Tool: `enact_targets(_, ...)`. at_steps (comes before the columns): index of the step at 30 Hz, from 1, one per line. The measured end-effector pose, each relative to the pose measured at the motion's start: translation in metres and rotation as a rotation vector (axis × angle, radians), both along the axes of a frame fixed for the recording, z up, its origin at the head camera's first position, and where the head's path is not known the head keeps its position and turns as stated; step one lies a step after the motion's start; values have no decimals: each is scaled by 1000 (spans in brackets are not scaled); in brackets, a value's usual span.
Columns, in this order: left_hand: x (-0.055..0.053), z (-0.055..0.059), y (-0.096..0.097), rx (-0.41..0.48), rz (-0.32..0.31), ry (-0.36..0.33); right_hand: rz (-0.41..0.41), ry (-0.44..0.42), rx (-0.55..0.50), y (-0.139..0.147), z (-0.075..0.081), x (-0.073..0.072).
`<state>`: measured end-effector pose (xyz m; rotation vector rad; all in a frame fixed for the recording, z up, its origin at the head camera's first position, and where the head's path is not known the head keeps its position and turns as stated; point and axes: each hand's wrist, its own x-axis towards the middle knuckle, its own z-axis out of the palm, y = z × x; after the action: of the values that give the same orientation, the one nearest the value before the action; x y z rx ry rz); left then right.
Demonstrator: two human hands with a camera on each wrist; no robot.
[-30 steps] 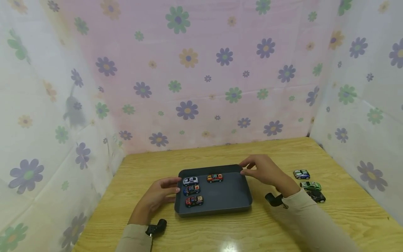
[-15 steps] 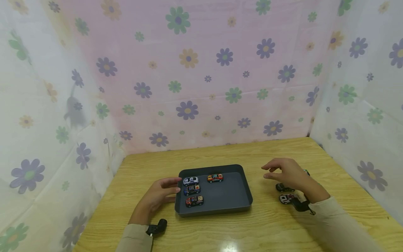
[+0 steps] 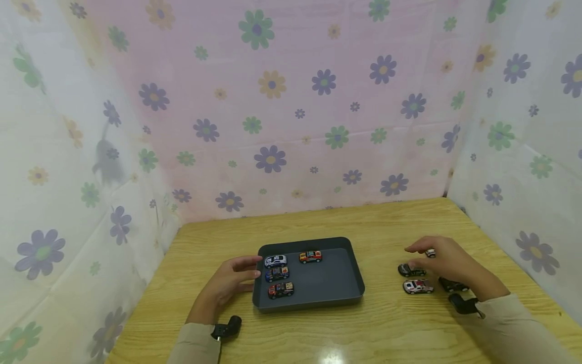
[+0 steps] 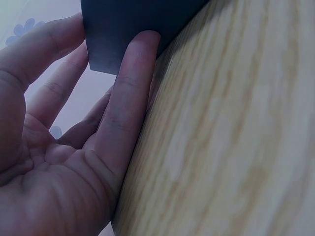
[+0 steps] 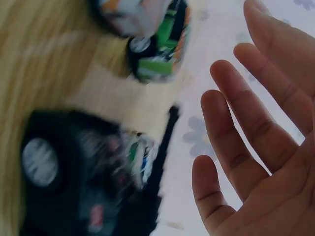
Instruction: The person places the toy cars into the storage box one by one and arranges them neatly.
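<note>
My left hand (image 3: 229,283) touches the left side of a dark grey tray (image 3: 318,305), with fairly straight fingers resting against its outer wall (image 4: 115,44) in the left wrist view. Inside the tray stand a white toy car (image 3: 275,261), a blue one (image 3: 277,274), a red one (image 3: 281,290) and an orange-red one (image 3: 310,257). Over at the right, my right hand (image 3: 447,260) hovers above a group of toy cars, fingers spread and holding nothing. Around it are a black car (image 3: 405,271), a white-and-red car (image 3: 418,286) and another dark car (image 3: 453,284).
A further white car (image 3: 430,253) is partly hidden behind the right hand. A green car (image 5: 165,54) shows in the right wrist view, near a large dark car (image 5: 69,177). Flower-patterned cloth (image 3: 291,116) surrounds the wooden table (image 3: 291,336) at the back and sides.
My right hand has left the tray's right rim and travelled right to the loose cars, uncovering the black and white-and-red ones. My left hand and the tray stay put.
</note>
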<state>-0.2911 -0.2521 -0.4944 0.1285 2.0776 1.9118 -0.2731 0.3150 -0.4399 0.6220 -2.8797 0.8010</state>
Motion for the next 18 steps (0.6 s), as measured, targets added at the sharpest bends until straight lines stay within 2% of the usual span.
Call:
enact_targets(12,-1,0,0,-9,12,1,28,-83,39,13,-6,-1)
enact_targets(18,1,0,0,-1,12,-10,75,-109,27,13,-10,-1)
